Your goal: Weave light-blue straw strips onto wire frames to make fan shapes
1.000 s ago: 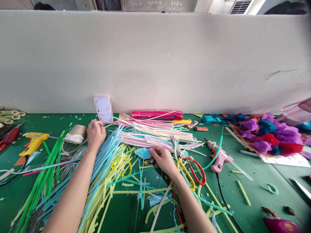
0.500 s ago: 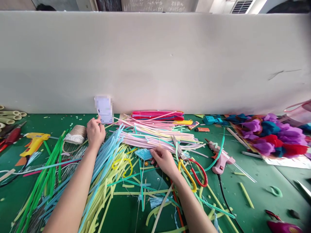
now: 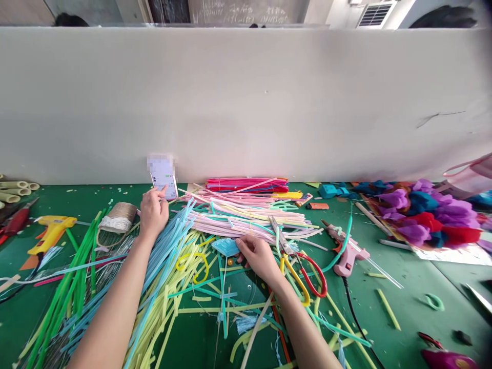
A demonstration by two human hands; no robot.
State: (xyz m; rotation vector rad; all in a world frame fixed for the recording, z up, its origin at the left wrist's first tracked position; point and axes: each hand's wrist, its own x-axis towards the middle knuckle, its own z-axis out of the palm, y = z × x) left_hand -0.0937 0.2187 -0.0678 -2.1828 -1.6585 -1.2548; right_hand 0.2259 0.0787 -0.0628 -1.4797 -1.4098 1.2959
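My left hand reaches to a phone that leans upright against the white partition. Its index finger is stretched out onto the lit screen, and the hand holds nothing. Between thumb and fingers, my right hand pinches a small light-blue fan-shaped piece, with a thin thread running down from it. Part of the piece is hidden behind the fingers. Just right of that hand lie scissors with red and yellow handles. Blue pipe cleaners and pale yellow pipe cleaners spread out between my forearms.
Pink pipe cleaners lie along the partition. A pink glue gun and purple and red fuzzy flowers are at the right. On the left are a yellow glue gun, a twine spool and green pipe cleaners.
My left index finger has moved from the phone's lower left edge rightward onto its screen. My right hand keeps its pinch on the blue piece. The view has shifted slightly.
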